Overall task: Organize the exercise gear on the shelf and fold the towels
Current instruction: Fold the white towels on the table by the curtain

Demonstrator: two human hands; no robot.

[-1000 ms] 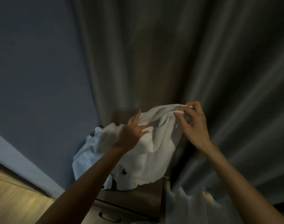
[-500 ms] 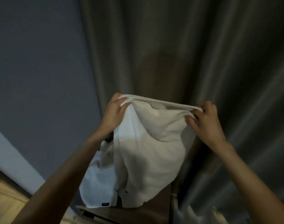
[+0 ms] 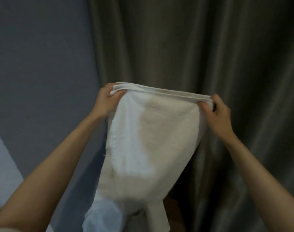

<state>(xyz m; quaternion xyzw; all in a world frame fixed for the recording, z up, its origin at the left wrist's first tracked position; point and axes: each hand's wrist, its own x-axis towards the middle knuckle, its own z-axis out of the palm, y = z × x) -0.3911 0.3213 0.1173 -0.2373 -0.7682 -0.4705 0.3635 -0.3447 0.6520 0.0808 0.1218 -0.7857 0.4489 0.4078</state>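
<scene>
Up in the middle of the view, a white towel (image 3: 153, 139) hangs in the air, held by its top edge, which runs almost straight from left to right and is doubled over into a narrow band; the left hand (image 3: 107, 101) grips the left corner, its fingers curled over the bunched hem; the right hand (image 3: 216, 114) pinches the right corner, thumb on the near side and fingers wrapped behind; the two hands are well apart, with the edge drawn taut between them; both bare forearms reach in from the near corners of the view; below the hands the towel narrows as it drops, with a seam running down its left side and a small yellowish mark near that seam; its lower part falls out of view at the near edge, where a bluish-white fold (image 3: 102, 215) sits just to the left, though I cannot tell whether this is the same towel or another; a dark pleated curtain (image 3: 210, 47) fills the far side and the right; a grey-blue wall (image 3: 39, 56) fills the left; a small patch of brown wood (image 3: 173, 208) shows just right of the towel's lower end.
</scene>
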